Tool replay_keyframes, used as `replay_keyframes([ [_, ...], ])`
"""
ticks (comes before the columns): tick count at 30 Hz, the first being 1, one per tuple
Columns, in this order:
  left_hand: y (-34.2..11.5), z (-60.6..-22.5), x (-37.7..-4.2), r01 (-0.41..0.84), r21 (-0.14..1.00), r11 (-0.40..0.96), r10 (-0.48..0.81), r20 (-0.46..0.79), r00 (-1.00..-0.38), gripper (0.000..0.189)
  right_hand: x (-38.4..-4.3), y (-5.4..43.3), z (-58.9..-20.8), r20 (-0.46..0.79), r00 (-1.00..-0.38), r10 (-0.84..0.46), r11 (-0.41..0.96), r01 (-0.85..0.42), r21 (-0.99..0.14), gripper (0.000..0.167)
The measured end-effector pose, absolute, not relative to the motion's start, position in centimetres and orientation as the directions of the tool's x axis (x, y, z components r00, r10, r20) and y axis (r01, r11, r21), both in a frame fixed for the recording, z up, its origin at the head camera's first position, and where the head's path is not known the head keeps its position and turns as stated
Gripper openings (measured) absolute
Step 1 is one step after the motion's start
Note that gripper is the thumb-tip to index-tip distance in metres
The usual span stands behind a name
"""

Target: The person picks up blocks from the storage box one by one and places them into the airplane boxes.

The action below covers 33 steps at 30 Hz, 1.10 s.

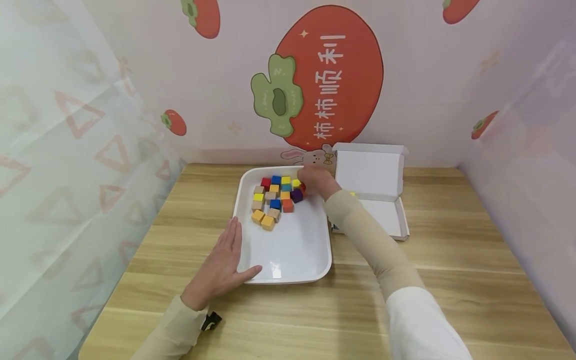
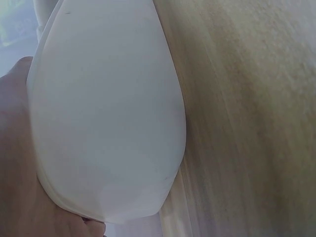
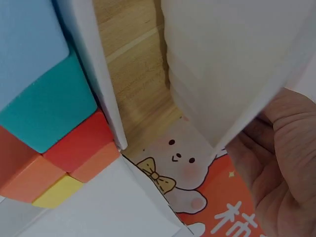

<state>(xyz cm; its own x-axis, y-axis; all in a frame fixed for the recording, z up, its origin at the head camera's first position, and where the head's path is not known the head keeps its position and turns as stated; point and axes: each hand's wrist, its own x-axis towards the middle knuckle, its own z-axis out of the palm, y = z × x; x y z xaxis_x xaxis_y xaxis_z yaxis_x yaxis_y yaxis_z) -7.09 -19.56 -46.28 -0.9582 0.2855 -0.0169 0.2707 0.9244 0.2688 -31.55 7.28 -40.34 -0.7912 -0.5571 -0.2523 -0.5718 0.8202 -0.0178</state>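
Observation:
A white tray (image 1: 288, 255) holds several small cubes, among them a yellow cube (image 1: 258, 197), a blue cube (image 1: 275, 204) and a purple cube (image 1: 297, 195). My left hand (image 1: 220, 267) rests along the tray's left side near the front corner, fingers straight, thumb over the near rim. At the far right corner my right hand (image 1: 317, 181) reaches over the rim, with bent fingers beside a red cube (image 1: 303, 188). The right wrist view shows this hand (image 3: 284, 163) partly behind the tray wall (image 3: 232, 64). Its fingertips are hidden, so a grip cannot be told.
To the right of the tray stands a white box (image 1: 387, 215) with its lid raised. My right sleeve (image 1: 366, 240) covers part of it. Inside are several coloured blocks, including a teal block (image 3: 54, 108). A printed cloth backdrop (image 1: 225, 90) stands behind the wooden table (image 1: 432, 280).

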Motion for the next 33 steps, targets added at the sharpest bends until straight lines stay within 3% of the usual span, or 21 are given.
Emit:
replay_keyframes([
  [6,-19.5,-46.3,-7.0,0.270,0.264,0.926,0.283,-0.011,-0.959,0.121,-29.8,8.5,-37.8,-0.193,-0.781,-0.594,0.804,-0.578,-0.137,0.027],
  [15,-19.6,-46.1,-7.2,0.267,0.281,0.922,0.282,-0.015,-0.959,0.122,-27.7,11.6,-34.8,-0.154,-0.793,-0.589,0.806,-0.563,-0.183,0.029],
  [21,-19.8,-46.3,-7.2,0.271,0.278,0.922,0.283,-0.007,-0.959,0.121,-26.5,14.5,-34.3,-0.128,-0.805,-0.579,0.807,-0.544,-0.228,0.030],
  [33,-19.7,-46.5,-7.2,0.276,0.277,0.920,0.288,-0.005,-0.958,0.121,-24.3,18.6,-35.5,-0.215,-0.826,-0.521,0.848,-0.473,-0.238,0.016],
])
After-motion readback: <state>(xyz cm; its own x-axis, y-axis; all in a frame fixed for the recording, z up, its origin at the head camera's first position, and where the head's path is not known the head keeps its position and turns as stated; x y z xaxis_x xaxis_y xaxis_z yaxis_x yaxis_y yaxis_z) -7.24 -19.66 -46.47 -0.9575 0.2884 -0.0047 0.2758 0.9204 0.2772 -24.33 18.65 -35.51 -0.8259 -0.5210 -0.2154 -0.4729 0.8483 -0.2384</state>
